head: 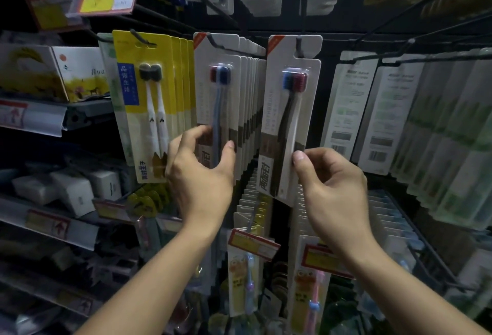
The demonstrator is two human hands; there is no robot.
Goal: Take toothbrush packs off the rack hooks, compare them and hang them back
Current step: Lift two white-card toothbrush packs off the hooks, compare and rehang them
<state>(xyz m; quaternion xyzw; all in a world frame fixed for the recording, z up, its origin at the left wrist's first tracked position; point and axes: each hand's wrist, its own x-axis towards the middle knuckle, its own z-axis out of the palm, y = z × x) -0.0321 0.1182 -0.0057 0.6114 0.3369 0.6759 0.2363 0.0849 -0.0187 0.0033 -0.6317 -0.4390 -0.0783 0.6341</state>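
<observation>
Two hands engaged | left hand [198,167] fingers clamp front hooked toothbrush pack [217,100], steadying it | right hand [330,183] fingers pinch single pack [290,111] lower edge, likely guiding it on hook [299,46].

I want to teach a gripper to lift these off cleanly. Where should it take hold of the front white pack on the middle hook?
Probably the lower card edges, from the front, as the left hand does. The white pack hangs upright on its hook with more packs close behind, so only its front and bottom are free. The raised blister down the middle looks less suited to a flat pinch.
</observation>
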